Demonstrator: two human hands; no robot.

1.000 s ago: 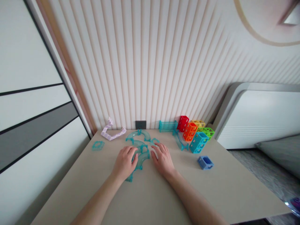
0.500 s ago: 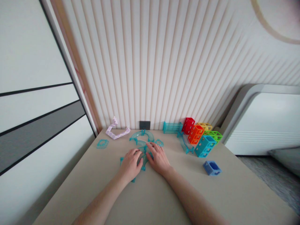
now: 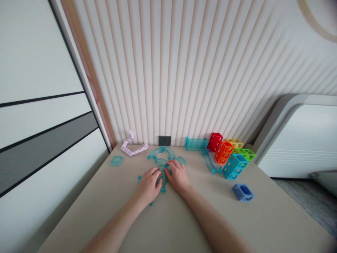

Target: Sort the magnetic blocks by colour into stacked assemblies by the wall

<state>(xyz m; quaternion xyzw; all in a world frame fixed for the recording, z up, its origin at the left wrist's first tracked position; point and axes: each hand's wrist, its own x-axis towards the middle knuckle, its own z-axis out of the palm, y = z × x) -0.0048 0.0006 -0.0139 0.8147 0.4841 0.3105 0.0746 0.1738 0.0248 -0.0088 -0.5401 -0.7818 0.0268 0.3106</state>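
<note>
My left hand [image 3: 149,184] lies palm down on a teal see-through curved track piece [image 3: 161,181] on the beige table [image 3: 184,221]. My right hand [image 3: 177,175] rests beside it, fingers on the same cluster of curved pieces, touching the left hand's fingertips. Another teal curved piece [image 3: 162,153] lies just beyond the hands. Most of the piece under the hands is hidden.
A lilac zigzag track [image 3: 133,147] and a small teal square frame [image 3: 116,161] lie at the back left. Stacked red, orange, yellow, green and blue cubes [image 3: 228,154] stand at the back right, with a teal straight track [image 3: 196,143], a teal ramp [image 3: 210,163] and a loose blue cube [image 3: 242,192].
My right hand has slid left until it meets the left hand over the curved pieces. The view has shifted slightly left.
</note>
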